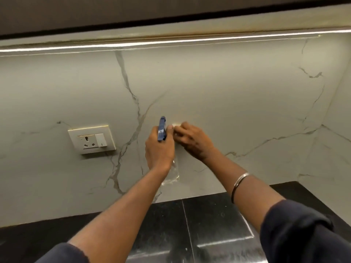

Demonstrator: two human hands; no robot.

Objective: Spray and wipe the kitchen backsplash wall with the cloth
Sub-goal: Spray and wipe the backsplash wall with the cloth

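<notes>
The backsplash wall [218, 88], pale stone with grey veins, rises straight ahead of both hands, behind the dark glossy worktop [214, 221] that runs beneath the forearms. The left hand [159, 149] is wrapped around the neck of a spray bottle [162, 130], whose blue trigger head pokes up above the knuckles while its clear body hangs below the wrist, close to the wall. The right hand [193, 141] sits just beside it, fingers curled and pinching something pale, a scrap of which shows at the fingertips; I take that for the cloth [177, 124], though it is blurred and mostly hidden, so I cannot say how much of it is bunched in the palm. It looks to me as if the step in hand is wetting either the cloth or this patch of wall, with most of the surface yet to be covered. To do it well, I would keep the nozzle turned away from the socket and switch plate [92, 139] a little off to the left of the left hand, since mist drifting that way is the one real hazard here. Better to spray lightly, spread the cloth flat under the right palm, and wipe in overlapping passes, working away from the socket and downward so that runs do not streak onto the worktop. A silver bangle [240, 185] rides on the right forearm, well clear of the wall.
</notes>
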